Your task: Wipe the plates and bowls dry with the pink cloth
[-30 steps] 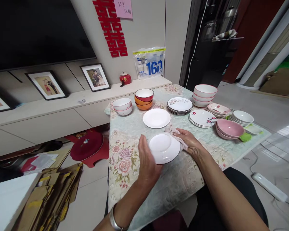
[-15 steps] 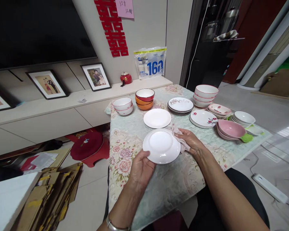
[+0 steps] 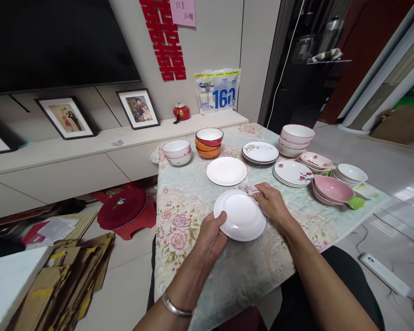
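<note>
A white plate (image 3: pixel 240 216) is tilted above the front part of the table. My left hand (image 3: pixel 211 234) grips its left edge, thumb on top and fingers underneath. At the plate's upper right edge, my right hand (image 3: pixel 269 202) is closed on a pale pink cloth (image 3: pixel 250 189). Just behind lies another white plate (image 3: pixel 227 171) on the floral tablecloth (image 3: pixel 179 220). Farther back, from left to right, are white bowls (image 3: pixel 177 152), orange and red bowls (image 3: pixel 209 143) and a stack of patterned plates (image 3: pixel 260 153).
On the right are flowered plates (image 3: pixel 292 173), tall stacked bowls (image 3: pixel 296 139), pink dishes (image 3: pixel 332 189) and small white bowls (image 3: pixel 352 173). A shelf (image 3: pixel 106 146) behind bears framed photos. A red stool (image 3: pixel 123 209) and flattened cardboard (image 3: pixel 65 271) are on the left floor.
The held plate and my left hand have moved slightly right and down. My right hand, with the cloth, has shifted towards the plate's upper edge, and less of the cloth shows.
</note>
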`<act>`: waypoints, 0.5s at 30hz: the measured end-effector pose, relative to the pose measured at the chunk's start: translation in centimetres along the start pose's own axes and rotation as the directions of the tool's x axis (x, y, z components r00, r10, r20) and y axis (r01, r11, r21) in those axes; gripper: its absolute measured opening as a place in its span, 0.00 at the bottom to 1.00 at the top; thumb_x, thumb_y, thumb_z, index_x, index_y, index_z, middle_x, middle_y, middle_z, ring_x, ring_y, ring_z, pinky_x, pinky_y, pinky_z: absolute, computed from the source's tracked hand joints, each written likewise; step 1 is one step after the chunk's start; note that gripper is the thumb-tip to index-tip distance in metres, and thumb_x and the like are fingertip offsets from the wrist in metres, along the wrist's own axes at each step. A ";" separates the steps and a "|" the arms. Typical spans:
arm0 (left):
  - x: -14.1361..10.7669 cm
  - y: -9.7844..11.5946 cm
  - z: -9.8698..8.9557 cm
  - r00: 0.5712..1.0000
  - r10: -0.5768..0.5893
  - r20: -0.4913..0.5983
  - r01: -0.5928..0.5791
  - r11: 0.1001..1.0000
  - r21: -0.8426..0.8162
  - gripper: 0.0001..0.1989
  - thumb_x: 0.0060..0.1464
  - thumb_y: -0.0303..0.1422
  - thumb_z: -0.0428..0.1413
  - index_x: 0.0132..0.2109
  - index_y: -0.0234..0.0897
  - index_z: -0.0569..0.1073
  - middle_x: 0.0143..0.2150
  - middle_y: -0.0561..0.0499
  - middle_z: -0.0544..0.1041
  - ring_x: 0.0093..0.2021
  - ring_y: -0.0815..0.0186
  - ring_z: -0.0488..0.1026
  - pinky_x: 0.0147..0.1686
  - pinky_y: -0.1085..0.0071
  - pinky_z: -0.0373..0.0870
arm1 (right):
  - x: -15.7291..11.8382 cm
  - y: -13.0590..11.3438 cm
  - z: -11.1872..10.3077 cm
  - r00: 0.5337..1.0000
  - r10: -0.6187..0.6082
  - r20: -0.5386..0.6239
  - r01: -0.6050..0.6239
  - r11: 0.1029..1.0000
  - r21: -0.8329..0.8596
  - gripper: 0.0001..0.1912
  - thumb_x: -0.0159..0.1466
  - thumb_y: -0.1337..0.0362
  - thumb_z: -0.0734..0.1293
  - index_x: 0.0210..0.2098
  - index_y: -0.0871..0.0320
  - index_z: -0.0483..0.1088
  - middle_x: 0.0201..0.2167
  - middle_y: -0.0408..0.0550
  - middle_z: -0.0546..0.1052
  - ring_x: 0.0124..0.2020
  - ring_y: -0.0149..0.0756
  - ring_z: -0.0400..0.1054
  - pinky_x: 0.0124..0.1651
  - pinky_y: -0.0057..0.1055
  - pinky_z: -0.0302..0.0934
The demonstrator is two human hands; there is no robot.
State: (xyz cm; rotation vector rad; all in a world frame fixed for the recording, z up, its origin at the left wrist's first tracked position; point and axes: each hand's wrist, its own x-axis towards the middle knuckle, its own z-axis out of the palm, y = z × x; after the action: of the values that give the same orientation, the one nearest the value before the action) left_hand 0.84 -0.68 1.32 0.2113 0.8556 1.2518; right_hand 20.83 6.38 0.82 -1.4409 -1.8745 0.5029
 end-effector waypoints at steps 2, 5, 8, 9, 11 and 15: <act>0.2 -0.1 -0.1 1.000 -0.004 0.025 0.004 1.000 0.010 0.21 0.43 0.23 0.66 0.47 0.25 0.76 0.40 0.39 0.83 0.45 0.52 0.79 0.51 0.59 0.72 | 0.0 -0.5 0.3 0.997 -0.057 0.042 0.062 0.992 -0.110 0.12 0.65 0.64 0.58 0.32 0.59 0.72 0.34 0.50 0.74 0.39 0.39 0.68 0.42 0.32 0.58; 0.2 0.0 -0.3 0.998 -0.012 0.059 0.011 1.000 0.027 0.24 0.40 0.25 0.68 0.47 0.26 0.76 0.41 0.39 0.83 0.47 0.51 0.78 0.52 0.59 0.72 | -0.1 -1.6 0.6 0.991 -0.075 0.107 0.093 0.979 -0.180 0.14 0.69 0.63 0.56 0.38 0.59 0.73 0.38 0.52 0.75 0.41 0.40 0.69 0.44 0.32 0.59; 0.0 0.1 -0.3 0.996 -0.010 0.091 0.007 1.000 0.030 0.27 0.37 0.28 0.70 0.48 0.28 0.76 0.41 0.39 0.83 0.48 0.50 0.77 0.51 0.58 0.72 | -0.3 -3.0 0.9 0.978 -0.123 0.167 0.154 0.969 -0.193 0.14 0.69 0.65 0.57 0.46 0.59 0.73 0.43 0.53 0.76 0.45 0.40 0.69 0.46 0.32 0.60; -0.1 0.1 -0.3 0.995 -0.009 0.100 0.006 1.000 0.026 0.28 0.36 0.28 0.71 0.48 0.28 0.76 0.41 0.39 0.83 0.48 0.50 0.77 0.51 0.58 0.72 | -0.4 -3.5 1.0 0.971 -0.150 0.187 0.186 0.964 -0.191 0.14 0.69 0.66 0.57 0.47 0.58 0.72 0.44 0.53 0.77 0.46 0.40 0.69 0.47 0.32 0.60; -0.3 0.1 -0.3 0.992 -0.006 0.123 0.004 1.000 0.017 0.29 0.34 0.29 0.72 0.47 0.29 0.76 0.41 0.40 0.83 0.48 0.50 0.77 0.50 0.59 0.72 | -0.7 -4.6 1.4 0.947 -0.227 0.229 0.269 0.947 -0.177 0.16 0.69 0.68 0.57 0.51 0.58 0.71 0.47 0.53 0.77 0.48 0.40 0.69 0.49 0.32 0.61; -0.4 0.0 -0.4 0.983 -0.014 0.182 0.011 1.000 0.017 0.28 0.32 0.30 0.73 0.44 0.29 0.77 0.39 0.40 0.82 0.45 0.51 0.78 0.47 0.61 0.71 | -1.3 -6.2 2.1 0.872 -0.385 0.303 0.430 0.898 -0.094 0.19 0.69 0.70 0.57 0.56 0.56 0.69 0.54 0.52 0.74 0.55 0.40 0.66 0.56 0.35 0.59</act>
State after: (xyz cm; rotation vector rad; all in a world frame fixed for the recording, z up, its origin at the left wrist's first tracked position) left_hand 0.57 -1.19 1.23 0.3281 0.7083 1.1946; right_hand 15.34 3.56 3.24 -1.0554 -2.4174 0.3646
